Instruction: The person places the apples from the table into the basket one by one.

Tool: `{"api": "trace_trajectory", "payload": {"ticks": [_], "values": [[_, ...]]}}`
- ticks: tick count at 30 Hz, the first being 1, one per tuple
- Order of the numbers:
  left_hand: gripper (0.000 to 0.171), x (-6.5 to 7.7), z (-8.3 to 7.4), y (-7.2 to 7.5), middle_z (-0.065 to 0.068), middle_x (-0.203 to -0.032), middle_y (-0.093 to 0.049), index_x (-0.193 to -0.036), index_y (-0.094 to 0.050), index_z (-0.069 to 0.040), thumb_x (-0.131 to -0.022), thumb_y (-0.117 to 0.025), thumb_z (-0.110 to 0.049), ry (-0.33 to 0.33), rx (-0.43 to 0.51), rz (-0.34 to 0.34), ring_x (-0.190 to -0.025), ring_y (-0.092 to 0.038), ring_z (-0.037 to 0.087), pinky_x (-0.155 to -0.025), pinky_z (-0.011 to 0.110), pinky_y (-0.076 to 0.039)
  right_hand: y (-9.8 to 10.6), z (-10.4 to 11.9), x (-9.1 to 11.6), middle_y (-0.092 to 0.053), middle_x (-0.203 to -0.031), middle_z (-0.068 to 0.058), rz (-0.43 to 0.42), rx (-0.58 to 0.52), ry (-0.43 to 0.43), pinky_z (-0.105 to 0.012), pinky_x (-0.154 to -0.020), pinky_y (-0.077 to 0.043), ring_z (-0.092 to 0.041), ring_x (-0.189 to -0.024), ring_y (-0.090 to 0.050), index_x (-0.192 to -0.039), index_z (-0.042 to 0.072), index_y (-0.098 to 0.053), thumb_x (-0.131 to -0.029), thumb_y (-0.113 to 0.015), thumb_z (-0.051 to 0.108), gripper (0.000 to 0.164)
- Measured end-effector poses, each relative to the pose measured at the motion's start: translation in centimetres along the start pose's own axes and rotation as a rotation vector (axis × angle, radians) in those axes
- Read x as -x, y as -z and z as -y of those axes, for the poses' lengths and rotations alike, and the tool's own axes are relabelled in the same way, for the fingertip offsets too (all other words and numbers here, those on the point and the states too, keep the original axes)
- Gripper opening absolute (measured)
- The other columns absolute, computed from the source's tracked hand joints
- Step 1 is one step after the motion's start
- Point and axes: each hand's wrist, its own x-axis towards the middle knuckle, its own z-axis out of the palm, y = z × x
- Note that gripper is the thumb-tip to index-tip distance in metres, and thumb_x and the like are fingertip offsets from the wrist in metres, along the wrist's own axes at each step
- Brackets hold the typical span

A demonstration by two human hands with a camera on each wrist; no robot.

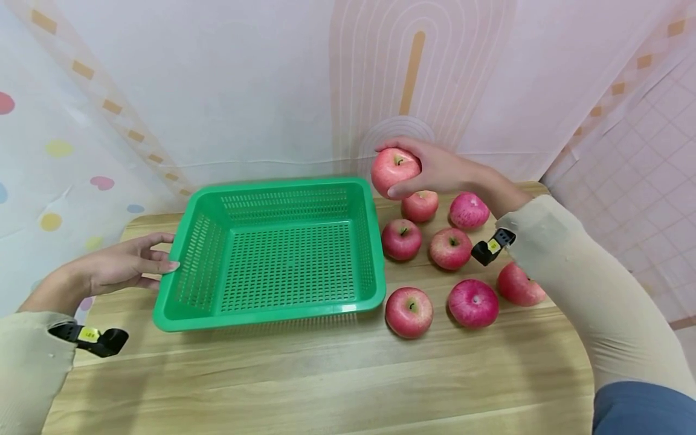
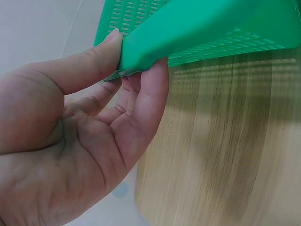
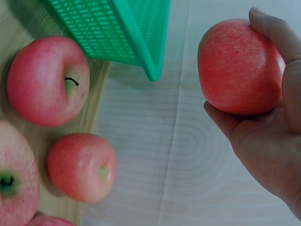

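Observation:
A green plastic basket with slotted walls and floor stands on the wooden table, with nothing inside it. My left hand pinches its left rim, thumb on top and fingers underneath, as the left wrist view also shows on the rim. In my right hand is a red apple, held in the air just beyond the basket's far right corner. Thumb and fingers curve round this apple in the right wrist view.
Several apples lie on the table right of the basket, among them a near apple, a darker pink apple and one apple by the right sleeve. A patterned cloth wall rises behind the table's back edge.

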Motion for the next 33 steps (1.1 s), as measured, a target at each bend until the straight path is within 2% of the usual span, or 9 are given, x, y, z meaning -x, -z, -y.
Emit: {"api": "trace_trajectory", "payload": {"ticks": [7, 11, 18, 33], "values": [[0.036, 0.1, 0.1, 0.1, 0.004, -0.112, -0.067, -0.130, -0.040, -0.029, -0.107, -0.048, -0.001, -0.010, 0.013, 0.017, -0.098, -0.071, 0.021, -0.085, 0.039, -0.061, -0.6, 0.0, -1.3, -0.054, -0.137, -0.001, 0.003, -0.035, 0.032, -0.037, -0.101, -0.047, -0.017, -0.120, -0.052, -0.149, 0.014, -0.045, -0.086, -0.084, 0.021, 0.075], [0.036, 0.1, 0.1, 0.0, 0.003, -0.112, -0.067, -0.130, -0.040, -0.029, -0.107, -0.049, -0.001, -0.008, 0.012, 0.013, -0.098, -0.071, 0.021, -0.085, 0.039, -0.061, -1.0, 0.2, -1.9, -0.055, -0.135, -0.004, 0.015, -0.086, 0.050, -0.036, -0.101, -0.048, -0.018, -0.120, -0.053, -0.148, 0.012, -0.046, -0.085, -0.084, 0.017, 0.073], [0.035, 0.0, 0.1, -0.1, 0.004, -0.112, -0.067, -0.130, -0.039, -0.027, -0.107, -0.049, -0.002, -0.007, 0.018, 0.011, -0.098, -0.071, 0.021, -0.086, 0.039, -0.061, -2.1, 0.2, -2.9, -0.058, -0.132, -0.005, 0.035, -0.105, 0.055, -0.033, -0.100, -0.049, -0.017, -0.117, -0.055, -0.148, 0.009, -0.045, -0.086, -0.083, 0.016, 0.073], [0.035, 0.0, 0.0, -0.2, 0.005, -0.111, -0.067, -0.130, -0.040, -0.027, -0.107, -0.049, -0.002, -0.005, 0.009, -0.003, -0.097, -0.071, 0.021, -0.085, 0.039, -0.061, -3.4, 1.0, -5.1, -0.059, -0.130, -0.004, 0.050, -0.142, 0.065, -0.034, -0.100, -0.050, -0.017, -0.116, -0.056, -0.149, 0.012, -0.044, -0.087, -0.081, 0.025, 0.073]]}}
